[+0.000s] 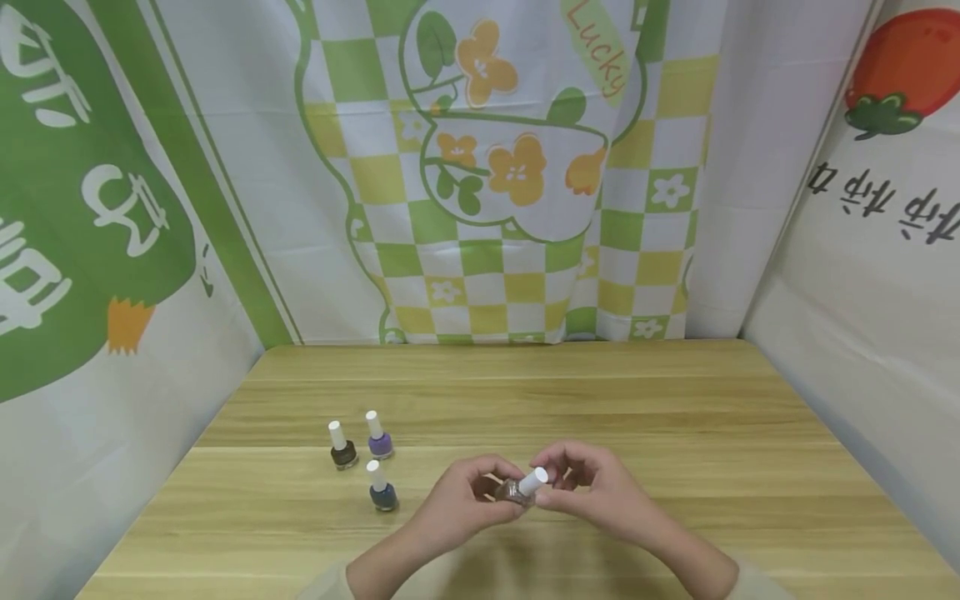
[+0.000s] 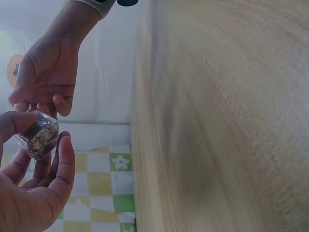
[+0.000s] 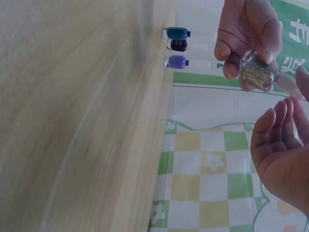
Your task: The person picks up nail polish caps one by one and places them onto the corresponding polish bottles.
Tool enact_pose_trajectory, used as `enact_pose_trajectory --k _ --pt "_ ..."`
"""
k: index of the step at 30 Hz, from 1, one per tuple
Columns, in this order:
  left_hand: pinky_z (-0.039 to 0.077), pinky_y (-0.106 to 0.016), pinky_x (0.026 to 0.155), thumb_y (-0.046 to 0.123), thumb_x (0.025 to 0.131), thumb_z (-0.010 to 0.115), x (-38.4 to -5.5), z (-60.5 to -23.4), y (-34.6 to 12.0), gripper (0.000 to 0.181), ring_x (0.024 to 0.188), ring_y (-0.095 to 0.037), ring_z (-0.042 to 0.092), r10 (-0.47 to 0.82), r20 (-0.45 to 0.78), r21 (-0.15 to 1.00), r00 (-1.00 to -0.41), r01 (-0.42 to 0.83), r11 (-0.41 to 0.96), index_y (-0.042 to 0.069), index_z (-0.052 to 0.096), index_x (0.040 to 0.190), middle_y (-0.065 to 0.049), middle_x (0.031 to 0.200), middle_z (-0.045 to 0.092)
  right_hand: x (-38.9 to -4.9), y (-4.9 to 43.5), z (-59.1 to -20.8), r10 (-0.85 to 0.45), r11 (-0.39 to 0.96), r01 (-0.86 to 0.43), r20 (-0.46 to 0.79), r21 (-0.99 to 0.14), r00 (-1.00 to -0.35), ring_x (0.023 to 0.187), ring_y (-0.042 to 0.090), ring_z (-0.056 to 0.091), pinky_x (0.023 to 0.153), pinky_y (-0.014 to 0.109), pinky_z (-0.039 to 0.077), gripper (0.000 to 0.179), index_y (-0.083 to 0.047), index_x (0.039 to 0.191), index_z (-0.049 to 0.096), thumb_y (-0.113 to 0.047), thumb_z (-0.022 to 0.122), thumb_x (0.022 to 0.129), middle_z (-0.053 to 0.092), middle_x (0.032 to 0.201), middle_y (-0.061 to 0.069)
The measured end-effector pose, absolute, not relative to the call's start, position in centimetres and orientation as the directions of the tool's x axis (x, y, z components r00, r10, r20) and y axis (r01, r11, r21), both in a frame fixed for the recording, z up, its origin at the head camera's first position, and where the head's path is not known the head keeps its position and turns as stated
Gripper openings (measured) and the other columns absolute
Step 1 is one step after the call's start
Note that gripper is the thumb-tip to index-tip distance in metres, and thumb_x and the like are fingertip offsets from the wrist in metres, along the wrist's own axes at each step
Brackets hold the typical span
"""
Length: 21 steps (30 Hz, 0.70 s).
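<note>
A nail polish bottle with brownish glitter and a white cap is tilted above the table between both hands. My left hand pinches its glass body between thumb and fingers; the left wrist view shows the glittery bottle close up. At the other end, my right hand holds the white cap between thumb and fingertips, its other fingers loosely bent. To the left on the table stand three more polish bottles: a dark one, a purple one and a dark blue one.
The wooden table lies under the hands, its back edge against a checked green and yellow curtain. Printed cloth walls, green-patterned on the left and with a strawberry on the right, close in the sides.
</note>
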<state>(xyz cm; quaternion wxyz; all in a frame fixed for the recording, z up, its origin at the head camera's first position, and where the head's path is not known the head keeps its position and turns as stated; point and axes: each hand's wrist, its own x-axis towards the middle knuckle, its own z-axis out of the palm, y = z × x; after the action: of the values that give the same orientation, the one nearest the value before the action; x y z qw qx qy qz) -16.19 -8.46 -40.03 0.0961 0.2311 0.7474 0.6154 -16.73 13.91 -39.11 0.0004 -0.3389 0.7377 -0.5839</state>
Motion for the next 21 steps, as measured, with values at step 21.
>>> enact_pose_trajectory --k 21 --pt "0.055 -0.027 0.067 0.009 0.081 0.075 -15.7 -40.1 -7.9 0.018 0.079 -0.018 0.064 0.464 0.127 0.969 -0.877 0.209 0.130 0.006 0.067 0.097 -0.003 0.098 0.066 -16.4 13.0 -39.5 -0.434 0.150 -0.397 0.300 -0.906 -0.849 0.078 0.016 0.055 0.063 0.026 0.050 0.015 -0.005 0.086 0.062 -0.013 0.075 0.085 0.063 0.086 0.001"
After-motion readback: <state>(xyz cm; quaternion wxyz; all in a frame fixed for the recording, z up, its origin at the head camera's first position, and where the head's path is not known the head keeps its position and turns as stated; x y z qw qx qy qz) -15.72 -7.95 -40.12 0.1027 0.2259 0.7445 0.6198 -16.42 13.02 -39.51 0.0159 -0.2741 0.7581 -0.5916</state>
